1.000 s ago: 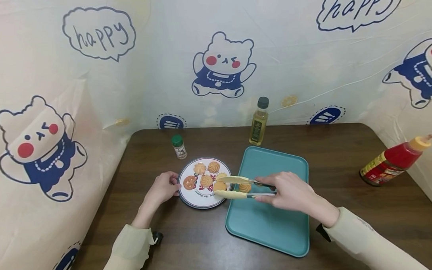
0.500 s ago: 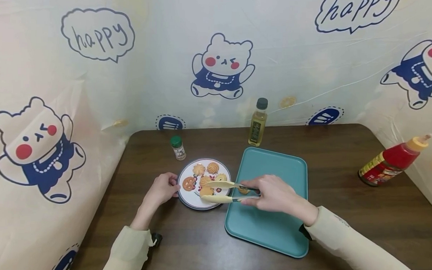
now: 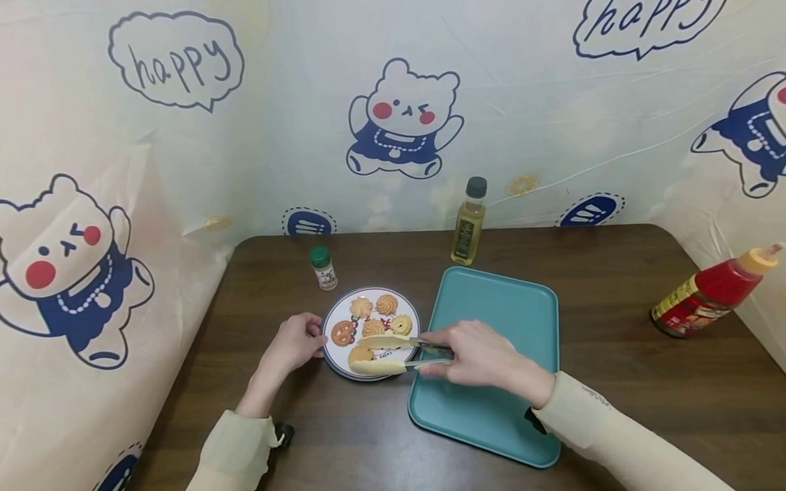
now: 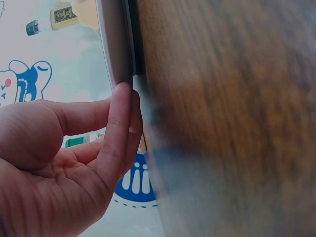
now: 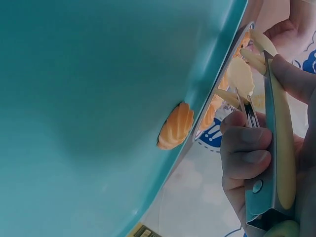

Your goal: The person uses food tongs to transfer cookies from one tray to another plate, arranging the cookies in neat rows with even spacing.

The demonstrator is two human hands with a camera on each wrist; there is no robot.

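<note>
My left hand (image 3: 293,341) pinches the left rim of a round white plate (image 3: 337,359) with a dark edge; in the left wrist view the fingertips (image 4: 121,96) are at that rim. Several cookies lie on the plate, among them a pretzel-shaped one (image 3: 344,333) and a swirled one (image 3: 387,304). My right hand (image 3: 476,353) grips metal tongs (image 3: 382,366) with pale yellow tips. Their spread tips lie either side of a round, plain cookie (image 3: 360,354) at the plate's front. A ridged cookie (image 5: 176,127) lies on the teal tray (image 3: 484,415), hidden under my right hand in the head view.
The tray stands right beside the plate. Behind them are a green-capped shaker (image 3: 323,268) and an oil bottle (image 3: 468,221). A red sauce bottle (image 3: 713,293) stands at the far right. The dark wooden table (image 3: 341,439) ends at a printed curtain.
My right hand has moved left with the tongs, and the round cookie between the tips has shifted from the plate's right side to its front left. The left hand stays at the rim.
</note>
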